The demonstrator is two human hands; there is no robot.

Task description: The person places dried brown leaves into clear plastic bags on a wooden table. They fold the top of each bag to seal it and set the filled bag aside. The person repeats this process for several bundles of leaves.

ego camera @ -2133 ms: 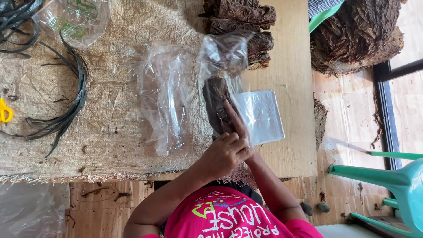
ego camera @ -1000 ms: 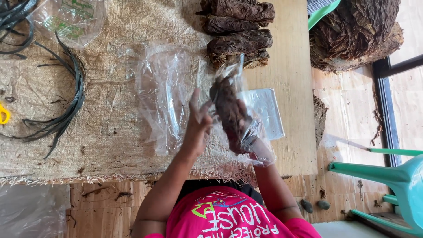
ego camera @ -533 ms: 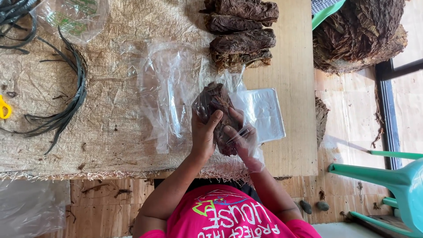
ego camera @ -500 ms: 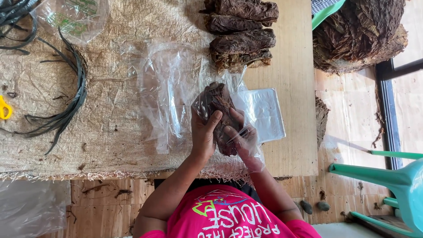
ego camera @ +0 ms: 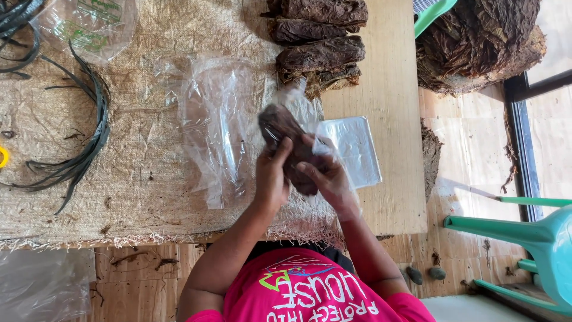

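Both my hands hold a dark brown bundle of dried leaves (ego camera: 279, 126) just above the table. A clear plastic bag (ego camera: 298, 98) is wrapped around the bundle. My left hand (ego camera: 271, 182) grips its near side from the left, fingers curled over it. From the right, my right hand (ego camera: 331, 182) presses on the bundle's lower end with its fingers. The bundle lies tilted, its far end pointing up and left.
Several similar leaf bundles (ego camera: 320, 45) are stacked at the table's far edge. Loose clear bags (ego camera: 217, 128) lie on the burlap cover (ego camera: 119, 191), and a flat stack of bags (ego camera: 357, 149) is to the right. Black strips (ego camera: 80, 158) are left, a leaf pile (ego camera: 482, 42) and a green chair (ego camera: 536, 238) right.
The bundle in its bag was lifted off the table and turned. My left hand came onto it, and both hands now close around its lower part.
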